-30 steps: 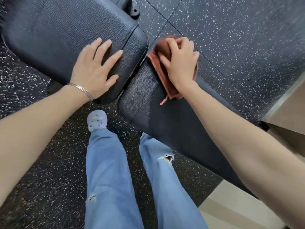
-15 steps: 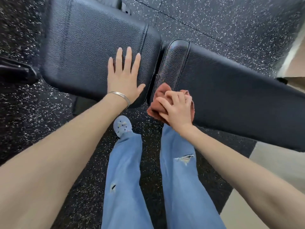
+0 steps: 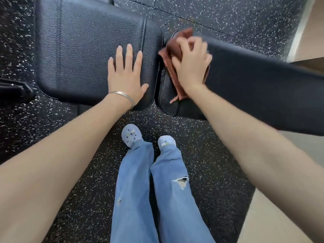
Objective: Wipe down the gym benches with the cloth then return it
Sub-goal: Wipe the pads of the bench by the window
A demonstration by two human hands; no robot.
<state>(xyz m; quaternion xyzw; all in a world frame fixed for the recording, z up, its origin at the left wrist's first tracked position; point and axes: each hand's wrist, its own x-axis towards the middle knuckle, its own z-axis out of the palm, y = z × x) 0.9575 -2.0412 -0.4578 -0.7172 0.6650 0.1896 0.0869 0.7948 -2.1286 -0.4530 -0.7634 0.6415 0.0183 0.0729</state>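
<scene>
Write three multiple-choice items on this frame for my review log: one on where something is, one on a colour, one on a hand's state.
1. Where does the left hand lie?
A. flat on the left bench pad
B. on the floor
C. on a knee

2. What colour is the cloth?
A. blue
B. white
C. reddish-brown

3. What is the right hand doing?
A. hanging empty
B. gripping the cloth against the right bench pad
C. holding a bottle

Answers:
1 A: its straight fingers lie spread on the pad's surface.
2 C: reddish-brown fabric shows around and below the hand.
3 B: its curled fingers bunch the cloth at the end of that pad.
</scene>
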